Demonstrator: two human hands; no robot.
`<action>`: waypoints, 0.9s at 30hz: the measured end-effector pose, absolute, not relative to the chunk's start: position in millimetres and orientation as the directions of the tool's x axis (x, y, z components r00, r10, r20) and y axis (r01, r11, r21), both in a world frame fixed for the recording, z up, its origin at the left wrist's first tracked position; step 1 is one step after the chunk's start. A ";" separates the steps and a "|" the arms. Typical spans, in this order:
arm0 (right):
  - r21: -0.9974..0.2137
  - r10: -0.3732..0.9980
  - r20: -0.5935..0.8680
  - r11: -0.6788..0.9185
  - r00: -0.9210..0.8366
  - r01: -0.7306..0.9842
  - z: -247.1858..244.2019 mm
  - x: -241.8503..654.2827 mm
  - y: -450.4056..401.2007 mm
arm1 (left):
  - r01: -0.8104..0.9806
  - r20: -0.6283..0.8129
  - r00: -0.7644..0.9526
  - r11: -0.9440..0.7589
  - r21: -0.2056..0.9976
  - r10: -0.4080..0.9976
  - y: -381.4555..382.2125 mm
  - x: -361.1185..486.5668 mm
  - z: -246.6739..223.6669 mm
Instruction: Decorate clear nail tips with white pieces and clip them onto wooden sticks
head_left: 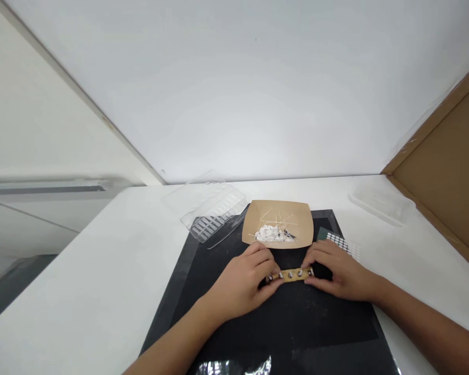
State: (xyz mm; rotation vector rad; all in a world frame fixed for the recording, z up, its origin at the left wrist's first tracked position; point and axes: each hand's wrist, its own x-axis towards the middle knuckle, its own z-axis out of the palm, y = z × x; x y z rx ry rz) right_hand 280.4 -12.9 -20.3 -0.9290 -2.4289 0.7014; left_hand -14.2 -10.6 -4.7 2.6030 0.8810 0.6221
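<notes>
A narrow yellowish strip lies across the black mat, with several small shiny metal pieces set in a row along it. My left hand pinches its left end between thumb and fingers, which hide part of that end. At the other end my right hand grips the strip, thumb on the near side and fingers on the far side. Just beyond both hands sits a brown paper tray holding crumpled white scraps and several thin pale sticks.
The black mat lies on a white table. Clear plastic trays overlap its far left corner. A sheet of white stickers is partly under my right hand. A clear plastic lid and a cardboard panel stand at the right.
</notes>
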 end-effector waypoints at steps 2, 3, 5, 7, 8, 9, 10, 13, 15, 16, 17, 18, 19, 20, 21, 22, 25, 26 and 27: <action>-0.596 0.707 0.220 0.643 -0.672 0.481 -20.7 280.5 -12.8 | 0.515 0.283 0.717 -0.758 0.400 0.637 -9.9 -16.8 -2.4; -0.598 0.708 0.219 0.641 -0.672 0.481 -21.0 280.7 -12.8 | 0.530 0.276 0.717 -0.757 0.382 0.640 -9.5 -18.2 -1.5; -0.601 0.710 0.216 0.638 -0.671 0.481 -21.5 281.1 -12.8 | 0.555 0.263 0.715 -0.754 0.351 0.648 -8.8 -20.7 -0.5; -0.606 0.713 0.208 0.631 -0.669 0.484 -21.8 281.4 -12.9 | 0.573 0.256 0.709 -0.749 0.334 0.657 -8.4 -22.6 -0.3; -0.608 0.715 0.204 0.628 -0.669 0.486 -21.9 281.5 -12.9 | 0.579 0.253 0.706 -0.745 0.331 0.661 -8.2 -23.2 -0.2; -0.610 0.717 0.200 0.625 -0.668 0.488 -21.9 281.6 -13.0 | 0.582 0.251 0.704 -0.742 0.331 0.664 -8.1 -23.6 -0.1; -0.611 0.718 0.198 0.622 -0.667 0.489 -22.0 281.7 -13.0 | 0.583 0.248 0.704 -0.741 0.333 0.665 -8.0 -23.8 0.1; -0.617 0.719 0.197 0.619 -0.667 0.485 -22.0 282.0 -12.9 | 0.579 0.245 0.708 -0.743 0.335 0.662 -7.6 -23.7 1.1; -0.622 0.720 0.194 0.616 -0.666 0.484 -22.1 282.3 -12.7 | 0.575 0.245 0.714 -0.748 0.331 0.656 -7.1 -23.6 1.7; -0.623 0.721 0.194 0.615 -0.666 0.484 -22.2 282.5 -12.6 | 0.571 0.245 0.717 -0.752 0.331 0.652 -6.8 -23.7 1.8; -0.624 0.722 0.192 0.613 -0.665 0.485 -22.4 282.7 -12.5 | 0.566 0.245 0.721 -0.755 0.333 0.648 -6.6 -23.8 1.8; -0.624 0.723 0.190 0.611 -0.665 0.486 -22.6 282.8 -12.4 | 0.560 0.246 0.724 -0.757 0.336 0.645 -6.3 -23.9 1.6; -0.625 0.723 0.189 0.611 -0.664 0.487 -22.8 282.8 -12.3 | 0.556 0.248 0.725 -0.759 0.340 0.642 -6.1 -24.1 1.3; -0.625 0.723 0.187 0.610 -0.665 0.487 -22.9 282.7 -12.2 | 0.553 0.251 0.725 -0.759 0.343 0.641 -5.9 -24.3 0.9; -0.625 0.723 0.186 0.609 -0.665 0.488 -23.0 282.5 -12.2 | 0.551 0.254 0.724 -0.760 0.346 0.641 -5.8 -24.5 0.4; -0.625 0.724 0.184 0.608 -0.664 0.490 -22.9 282.3 -12.2 | 0.548 0.257 0.725 -0.761 0.349 0.639 -5.6 -24.7 0.0; -0.623 0.727 0.185 0.607 -0.661 0.492 -22.2 281.7 -12.5 | 0.535 0.258 0.730 -0.764 0.360 0.633 -5.3 -25.2 -1.0; -0.624 0.726 0.186 0.608 -0.662 0.490 -21.9 281.6 -12.6 | 0.532 0.255 0.733 -0.765 0.363 0.631 -5.1 -25.4 -1.1; -0.625 0.724 0.190 0.610 -0.663 0.487 -21.7 281.5 -12.7 | 0.529 0.251 0.736 -0.766 0.365 0.628 -4.9 -25.6 -1.1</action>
